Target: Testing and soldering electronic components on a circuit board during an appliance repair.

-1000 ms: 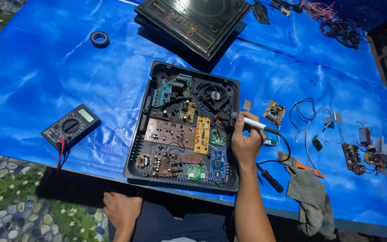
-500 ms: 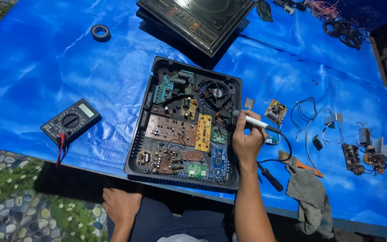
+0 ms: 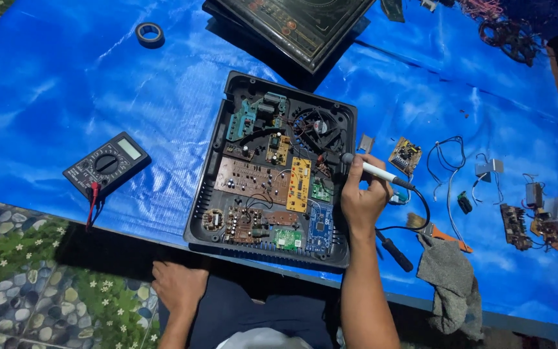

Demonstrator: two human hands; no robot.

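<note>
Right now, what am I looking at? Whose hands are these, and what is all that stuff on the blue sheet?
This picture comes from a camera worn on a person's head, looking down. The right hand holds a soldering iron, its tip over the circuit boards inside an opened black appliance base. The left hand rests low by the person's lap, holding nothing. Everything lies on a blue tarp: a multimeter on the left, a roll of tape, the appliance's glass top behind, and on the right small loose boards, wires, a brush and a grey rag.
</note>
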